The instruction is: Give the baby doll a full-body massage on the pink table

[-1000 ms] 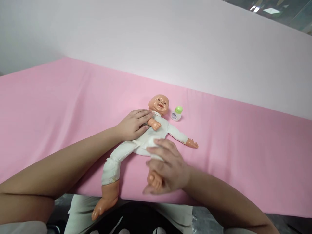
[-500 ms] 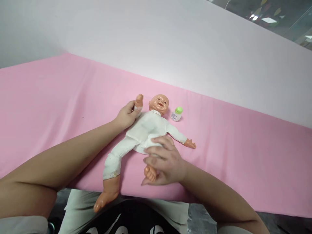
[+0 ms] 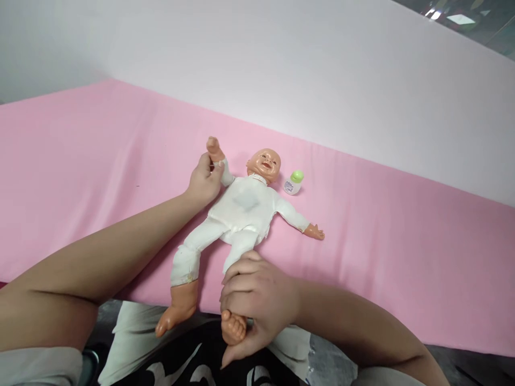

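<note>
A baby doll (image 3: 241, 212) in a white suit lies on its back on the pink sheet (image 3: 80, 161), head toward the wall. My left hand (image 3: 203, 182) grips the doll's raised arm beside its head. My right hand (image 3: 253, 300) is closed around the doll's lower leg at the near edge, with the bare foot (image 3: 233, 328) sticking out below my fingers. The doll's other leg hangs over the edge, and its other arm lies stretched out to the right.
A small white bottle with a green cap (image 3: 293, 182) stands just right of the doll's head. A pale wall (image 3: 281, 69) rises behind the sheet. My lap in light trousers (image 3: 132, 332) is below the near edge.
My left hand has lifted the doll's arm from its chest up beside the head. My right hand has slid from the belly down the leg and closed around it, pulling it straight.
</note>
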`<state>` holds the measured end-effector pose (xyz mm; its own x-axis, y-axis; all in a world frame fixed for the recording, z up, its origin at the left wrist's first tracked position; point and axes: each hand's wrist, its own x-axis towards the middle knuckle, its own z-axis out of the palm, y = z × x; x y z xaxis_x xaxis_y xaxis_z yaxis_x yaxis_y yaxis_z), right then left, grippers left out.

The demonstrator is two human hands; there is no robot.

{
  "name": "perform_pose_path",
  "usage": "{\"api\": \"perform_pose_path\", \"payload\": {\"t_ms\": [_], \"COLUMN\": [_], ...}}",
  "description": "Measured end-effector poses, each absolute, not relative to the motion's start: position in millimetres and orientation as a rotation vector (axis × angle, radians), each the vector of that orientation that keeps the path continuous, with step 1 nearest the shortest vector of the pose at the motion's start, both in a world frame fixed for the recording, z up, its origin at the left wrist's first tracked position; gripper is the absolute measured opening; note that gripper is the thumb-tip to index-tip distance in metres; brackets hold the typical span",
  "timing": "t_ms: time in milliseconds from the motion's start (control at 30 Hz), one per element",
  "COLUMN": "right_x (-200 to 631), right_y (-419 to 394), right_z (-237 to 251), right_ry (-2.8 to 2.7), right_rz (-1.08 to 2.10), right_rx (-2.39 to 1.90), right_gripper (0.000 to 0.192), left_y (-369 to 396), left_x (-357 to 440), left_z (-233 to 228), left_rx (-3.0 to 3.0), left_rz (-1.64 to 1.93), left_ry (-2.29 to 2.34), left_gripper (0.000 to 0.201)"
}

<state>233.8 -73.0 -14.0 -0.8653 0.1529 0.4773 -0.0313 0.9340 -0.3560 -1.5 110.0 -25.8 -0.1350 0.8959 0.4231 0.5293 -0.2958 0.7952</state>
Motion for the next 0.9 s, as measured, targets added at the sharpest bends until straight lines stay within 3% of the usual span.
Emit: {"api": "perform_pose_path", "payload": {"t_ms": [133, 300, 467, 700, 900], "right_x": [249, 267, 268, 269, 270], "right_y": [-77, -68, -30, -8, -34], "right_z": [-1, 12, 6, -4, 11], "right_ry": [-2.480, -2.396, -2.240, -2.148, -2.251], "right_rz": [0.222, -0.037, 0.011, 0.222, 0.110], "right_rx": [-0.103, -0.432, -0.702, -0.726, -0.562], "right_gripper": [0.065, 0.052, 0.057, 0.059, 0.063], "left_y": [88, 84, 82, 78, 88], "left_x": [13, 20, 19, 23, 13], "left_z": [-13, -9, -6, -3, -6], "left_rx": [2.179, 2.625, 2.837, 2.830, 2.276], "left_rz": [1.264, 0.957, 0.763, 0.786, 1.183], "left_ry": [1.514, 1.370, 1.287, 1.270, 1.463], "left_gripper": [0.062, 0.072, 0.062, 0.053, 0.052]}}
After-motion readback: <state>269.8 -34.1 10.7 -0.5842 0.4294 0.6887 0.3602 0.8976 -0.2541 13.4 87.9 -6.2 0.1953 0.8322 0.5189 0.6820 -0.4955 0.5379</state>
